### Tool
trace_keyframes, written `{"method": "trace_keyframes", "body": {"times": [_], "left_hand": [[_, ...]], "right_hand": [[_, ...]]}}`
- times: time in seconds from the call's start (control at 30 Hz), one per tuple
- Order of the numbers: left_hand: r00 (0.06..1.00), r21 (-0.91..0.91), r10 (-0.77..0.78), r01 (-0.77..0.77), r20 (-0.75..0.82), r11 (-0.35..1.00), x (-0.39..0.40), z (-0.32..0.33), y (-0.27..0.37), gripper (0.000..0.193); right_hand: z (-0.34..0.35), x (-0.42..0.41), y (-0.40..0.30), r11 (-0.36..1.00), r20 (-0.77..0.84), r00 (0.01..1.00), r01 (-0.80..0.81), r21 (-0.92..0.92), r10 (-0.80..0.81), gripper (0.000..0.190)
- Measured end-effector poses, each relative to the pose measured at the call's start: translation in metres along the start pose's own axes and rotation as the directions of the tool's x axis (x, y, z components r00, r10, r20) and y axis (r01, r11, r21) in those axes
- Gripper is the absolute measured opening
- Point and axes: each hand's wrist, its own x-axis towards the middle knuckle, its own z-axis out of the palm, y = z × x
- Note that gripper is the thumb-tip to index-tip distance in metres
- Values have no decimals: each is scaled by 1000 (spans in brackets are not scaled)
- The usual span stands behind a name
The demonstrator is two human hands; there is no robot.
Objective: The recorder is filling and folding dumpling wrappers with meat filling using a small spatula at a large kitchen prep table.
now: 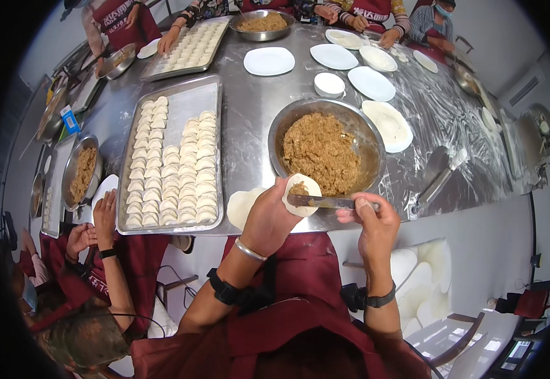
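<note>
My left hand [270,218] holds a round dumpling wrapper [309,184] with a dab of brown filling [298,188] on it. Between the thumb and fingers of my right hand [372,215] is a flat spreading blade [327,202], its tip lying on the filling. Just beyond both hands stands a steel bowl [279,128] of minced filling [324,147]. Pale wrappers [244,208] lie at the table edge, partly behind my left hand. To the left, a metal tray [194,94] carries rows of folded dumplings [171,175].
White plates [269,61] and a small white bowl [329,85] stand beyond the filling bowl. A plate of wrappers [388,125] sits right of it. Flour [445,109] streaks the steel table. A co-worker's hands [104,218] are at the left; other people stand across the table.
</note>
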Motion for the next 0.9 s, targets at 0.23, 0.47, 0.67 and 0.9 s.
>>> {"method": "trace_keyframes", "body": {"times": [0.23,0.47,0.67,0.9], "left_hand": [[1000,73,26,-27,10,997,-9,-2,4,56],[1000,27,16,-16,-3,1000,-10,-1,4,52],[999,11,30,-31,20,999,-14,5,11,55],[997,-180,52,-41,56,983,-5,7,4,65]], "right_hand": [[-6,4,-1,997,-112,991,-64,42,68,16],[-1,3,-9,989,-116,991,-47,141,64,16],[-7,8,7,978,-139,981,-107,179,133,17],[6,-4,7,935,-149,984,-40,352,98,21]]}}
